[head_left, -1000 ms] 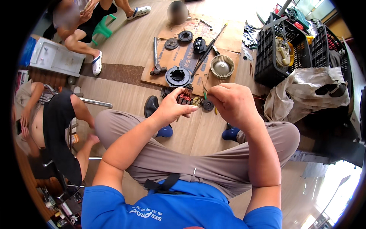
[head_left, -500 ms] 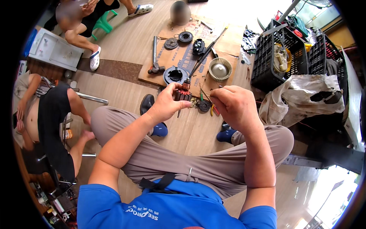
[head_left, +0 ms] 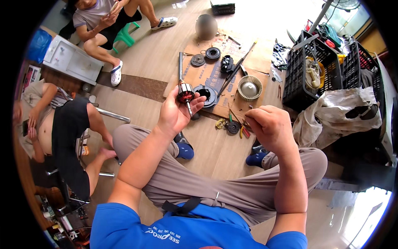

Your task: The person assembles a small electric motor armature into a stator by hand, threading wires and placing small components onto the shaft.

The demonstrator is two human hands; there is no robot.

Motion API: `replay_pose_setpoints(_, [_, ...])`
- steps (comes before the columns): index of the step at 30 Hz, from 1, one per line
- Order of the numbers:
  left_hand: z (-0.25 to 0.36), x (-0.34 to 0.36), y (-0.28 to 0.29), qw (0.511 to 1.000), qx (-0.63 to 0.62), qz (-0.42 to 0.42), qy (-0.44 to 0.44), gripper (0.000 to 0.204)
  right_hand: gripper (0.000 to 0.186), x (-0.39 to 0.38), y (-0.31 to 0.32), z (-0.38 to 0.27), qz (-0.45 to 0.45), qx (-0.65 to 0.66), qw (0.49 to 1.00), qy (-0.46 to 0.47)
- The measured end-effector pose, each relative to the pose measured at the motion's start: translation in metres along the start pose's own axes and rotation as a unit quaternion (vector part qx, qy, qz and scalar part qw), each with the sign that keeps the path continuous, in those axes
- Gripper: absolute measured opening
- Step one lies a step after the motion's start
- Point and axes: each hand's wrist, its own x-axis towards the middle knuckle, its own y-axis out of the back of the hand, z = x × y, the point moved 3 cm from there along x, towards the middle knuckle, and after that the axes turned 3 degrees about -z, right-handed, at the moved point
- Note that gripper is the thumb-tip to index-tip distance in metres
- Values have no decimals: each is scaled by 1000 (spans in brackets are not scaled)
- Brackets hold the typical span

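My left hand (head_left: 171, 113) holds a motor armature (head_left: 186, 96), a dark ribbed core with red windings and a thin steel shaft pointing down toward me. The thumb and palm support it while the other fingers are partly spread. Out to the right, my right hand (head_left: 271, 128) is raised with its fingers curled into a pinch; whatever sits between the fingertips is too small to name. Just beyond the armature lies a round dark motor housing (head_left: 212, 99) on flattened cardboard (head_left: 190, 74). A cream fan wheel (head_left: 250, 88) rests right of it, with pliers (head_left: 245, 132) nearer me.
A hammer (head_left: 180, 66), a black ring part (head_left: 213, 53) and a black block-shaped part (head_left: 227, 64) lie on the cardboard. Black crates (head_left: 313, 79) and a stained cloth (head_left: 331, 114) stand right. Two people sit left, one on a green stool (head_left: 124, 37).
My left hand has turned palm up, tilting the armature so its windings and shaft face me. The right hand stays pinched. The whole view has shifted slightly.
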Motion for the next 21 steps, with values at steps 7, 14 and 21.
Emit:
replay_pose_setpoints(7, [17, -6, -8, 998, -62, -21, -20, 52, 7, 8, -1, 11, 3, 47, 998, -31])
replay_pose_setpoints(14, [1, -1, 0, 997, -39, -59, -27, 49, 40, -4, -31, 22, -95, 31, 993, -56])
replay_pose_setpoints(21, [-23, -10, -14, 995, 15, -102, -12, 54, 28, 13, -79, -13, -119, 99, 983, -97])
